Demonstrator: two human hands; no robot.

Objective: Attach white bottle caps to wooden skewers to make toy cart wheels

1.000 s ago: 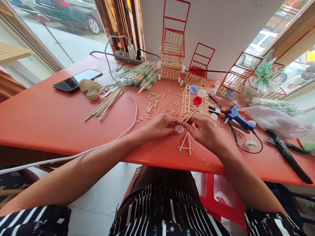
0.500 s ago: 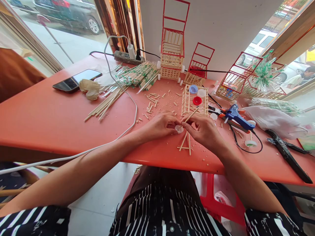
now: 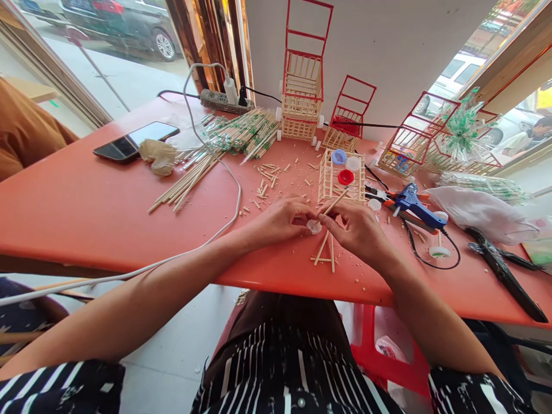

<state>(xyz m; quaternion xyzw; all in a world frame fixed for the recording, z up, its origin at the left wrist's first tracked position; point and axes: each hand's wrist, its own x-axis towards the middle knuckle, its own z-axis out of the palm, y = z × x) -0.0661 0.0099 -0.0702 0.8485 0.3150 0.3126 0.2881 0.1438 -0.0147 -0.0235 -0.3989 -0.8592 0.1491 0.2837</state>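
My left hand is closed on a small translucent white bottle cap, held just above the table. Pinched between the thumb and fingers of my right hand is a thin wooden stick, its lower end at the cap. Below the right hand, a few short sticks lie crossed on the table. Just beyond my hands stands a small stick-built crate with a blue cap, a white cap and a red cap on it.
Bundled sticks, a phone and cut stick bits lie left and centre. Stick-built carts stand along the wall. At right are a blue glue gun, plastic bag and black tool. A white cable crosses the left side.
My hands, the cap and the stick stay almost still. At the far left edge, the brown cloth has shifted slightly.
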